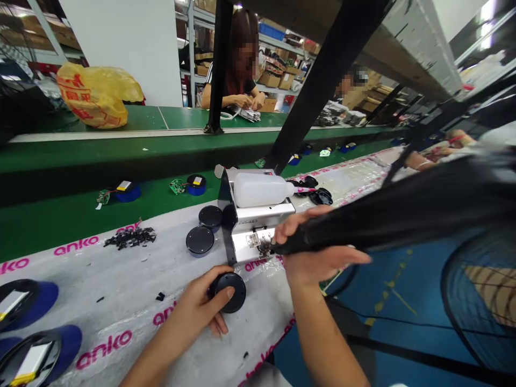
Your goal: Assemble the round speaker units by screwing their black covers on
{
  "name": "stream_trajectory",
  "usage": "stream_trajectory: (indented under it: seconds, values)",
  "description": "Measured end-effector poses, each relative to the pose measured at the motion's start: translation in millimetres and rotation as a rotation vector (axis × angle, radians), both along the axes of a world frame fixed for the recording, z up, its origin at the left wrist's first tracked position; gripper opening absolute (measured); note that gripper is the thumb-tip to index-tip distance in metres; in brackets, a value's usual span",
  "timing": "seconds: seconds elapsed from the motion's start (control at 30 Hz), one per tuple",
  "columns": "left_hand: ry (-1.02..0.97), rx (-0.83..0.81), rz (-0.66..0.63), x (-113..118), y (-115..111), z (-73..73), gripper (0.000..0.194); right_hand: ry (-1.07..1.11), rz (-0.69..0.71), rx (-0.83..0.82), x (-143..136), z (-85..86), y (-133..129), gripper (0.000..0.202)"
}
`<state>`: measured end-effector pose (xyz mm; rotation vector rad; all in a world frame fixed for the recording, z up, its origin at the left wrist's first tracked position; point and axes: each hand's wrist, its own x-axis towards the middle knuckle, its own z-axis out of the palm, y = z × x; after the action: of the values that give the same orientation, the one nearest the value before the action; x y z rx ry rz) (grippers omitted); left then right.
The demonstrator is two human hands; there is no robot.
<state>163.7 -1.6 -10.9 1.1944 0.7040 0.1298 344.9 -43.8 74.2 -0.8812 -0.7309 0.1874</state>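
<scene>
Near left: round blue units (pixel 70 349) on the worktop (pixel 40 228), white-and-yellow packs (pixel 34 357) on their faces. Far left, yellow plastic bag (pixel 92 97) with red print, on the raised green ledge (pixel 145 115).

Going right: small heap of black scraps (pixel 131 237) on the pink-printed sheet (pixel 121 290) covering the near part of the worktop. Beyond the sheet, on bare green, two more blue units with small green circuit boards (pixel 177 186) wired on.

Left hand (pixel 201 303): closed on a round black disc (pixel 234 295), thumb on top, fingers round the left side and under; disc is over the sheet, just near of the metal machine (pixel 250 219). Two similar discs (pixel 200 241) lie flat left of the machine, one farther than the other.

Machine: white squeeze bottle (pixel 260 190) lying on top, nozzle to the right. Past the nozzle, a cluster of black round parts (pixel 320 196).

Far centre: co-worker (pixel 237 86), both hands on a pale bundle (pixel 249 114).

Right hand (pixel 306 266): wrapped round a long black tool (pixel 363 223), narrow end at the machine's front; contact there unclear. Tool's right end blurred.

Far right: wire fan guard (pixel 444 279) over blue floor (pixel 387 279).
</scene>
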Motion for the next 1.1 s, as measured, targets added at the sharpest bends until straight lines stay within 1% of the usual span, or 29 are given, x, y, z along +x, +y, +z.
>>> stream_trajectory:
  seconds: [0.07, 0.13, 0.2, 0.27, 0.37, 0.43, 0.53, 0.63, 0.73, 0.87, 0.93, 1.07, 1.1]
  values:
    - [0.009, -0.026, 0.015, 0, -1, 0.3, 0.060, 0.026, 0.012, -0.050, 1, -7.0, 2, 0.062]
    - [0.006, -0.052, 0.026, 2, -2, 0.6, 0.060, 0.032, 0.089, -0.091, -3, -7.3, -7, 0.064]
    - [-0.009, -0.064, 0.029, 3, -1, 0.4, 0.058, 0.023, 0.157, -0.117, -14, -1.1, -21, 0.067]
    - [-0.023, -0.059, 0.033, 4, 0, 0.2, 0.054, 0.003, 0.188, -0.138, -27, 7.4, -34, 0.064]
    - [-0.034, -0.047, 0.033, 3, 0, 0.5, 0.047, -0.016, 0.209, -0.175, -45, 13.8, -39, 0.058]
    - [-0.046, -0.043, 0.019, 2, 0, 1.1, 0.042, -0.022, 0.230, -0.177, -51, 10.0, -34, 0.058]
    - [-0.065, -0.040, 0.005, 1, 0, 1.6, 0.037, -0.015, 0.223, -0.138, -55, -3.7, -25, 0.059]
    - [-0.079, -0.042, 0.011, 1, 0, 1.3, 0.034, -0.040, 0.229, -0.149, -57, -14.8, -27, 0.058]
    - [-0.084, -0.026, 0.019, 1, -1, 0.9, 0.032, -0.073, 0.278, -0.220, -58, -14.7, -38, 0.061]
    - [-0.091, -0.019, 0.018, 0, -2, 1.2, 0.030, -0.116, 0.355, -0.351, -58, -8.9, -49, 0.051]
    - [-0.093, -0.012, 0.013, -1, -3, 2.1, 0.029, -0.130, 0.328, -0.326, -61, -13.0, -48, 0.048]
    - [-0.051, 0.049, 0.010, -1, -5, 3.6, 0.030, -0.109, 0.111, -0.161, -70, -32.7, -46, 0.036]
    - [-0.039, 0.073, 0.007, 0, -6, 3.4, 0.030, -0.107, 0.085, -0.133, -71, -35.9, -48, 0.033]
